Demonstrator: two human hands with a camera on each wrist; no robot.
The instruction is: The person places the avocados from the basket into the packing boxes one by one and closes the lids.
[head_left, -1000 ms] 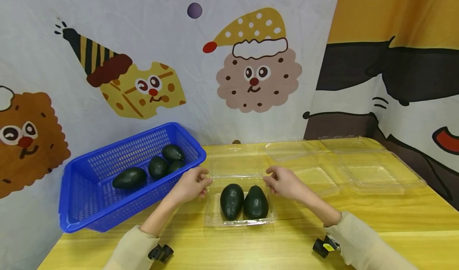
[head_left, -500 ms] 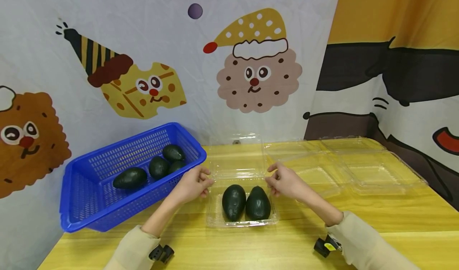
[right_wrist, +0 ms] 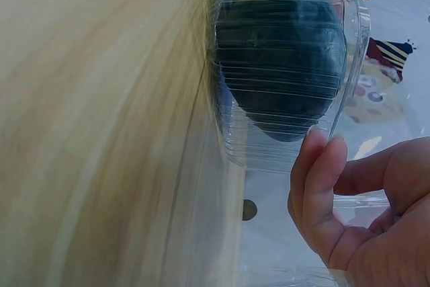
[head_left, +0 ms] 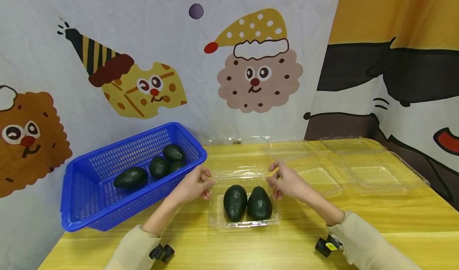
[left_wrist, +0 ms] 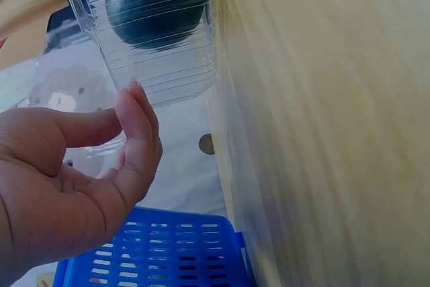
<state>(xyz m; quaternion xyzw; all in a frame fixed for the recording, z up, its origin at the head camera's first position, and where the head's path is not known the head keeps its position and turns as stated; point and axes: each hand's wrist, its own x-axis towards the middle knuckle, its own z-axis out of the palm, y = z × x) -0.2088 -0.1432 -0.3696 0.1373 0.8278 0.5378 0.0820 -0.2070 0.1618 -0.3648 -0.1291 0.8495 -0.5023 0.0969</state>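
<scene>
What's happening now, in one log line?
clear box: lid open, two avocados inside; left hand: at box edge; right hand: at box edge; blue basket: more avocados

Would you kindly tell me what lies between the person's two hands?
In the head view, the clear container lies between the left hand and right hand, holding two avocados side by side.

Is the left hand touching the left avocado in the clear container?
Apart. The head view shows a gap between the left hand and the left avocado, with see-through plastic of the clear container between them.
</scene>
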